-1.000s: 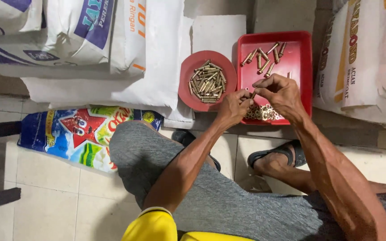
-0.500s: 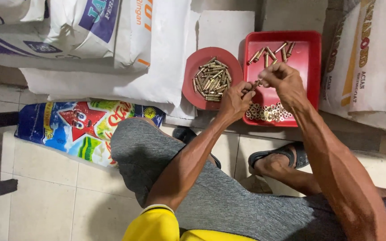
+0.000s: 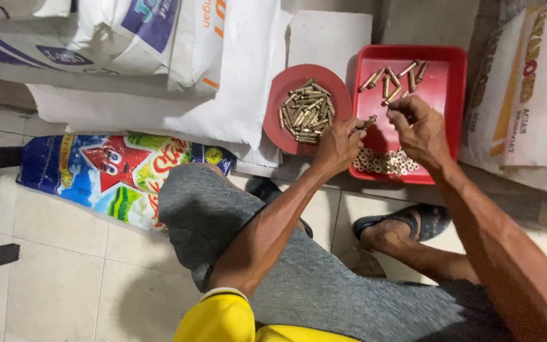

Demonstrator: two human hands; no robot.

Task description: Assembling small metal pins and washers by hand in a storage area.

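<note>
My left hand [image 3: 339, 144] pinches a small brass pin [image 3: 370, 120] between its fingertips, over the near left corner of a red square tray [image 3: 446, 88]. My right hand [image 3: 420, 128] hovers over the same tray with fingers curled; what it holds is hidden. Loose brass pins [image 3: 395, 81] lie at the tray's far side and a heap of small brass rings [image 3: 384, 162] at its near side. A round red dish [image 3: 281, 123] to the left holds a pile of brass pins [image 3: 306, 111].
White sacks [image 3: 159, 57] are stacked at the left and another sack [image 3: 527, 107] at the right. A colourful printed bag [image 3: 118, 174] lies on the tiled floor beside my grey-clad knee. My foot wears a black sandal [image 3: 406, 221] below the tray.
Both hands stay close together over the tray's near left part; the left fingers have turned the pin slightly. The camera view has shifted a little.
</note>
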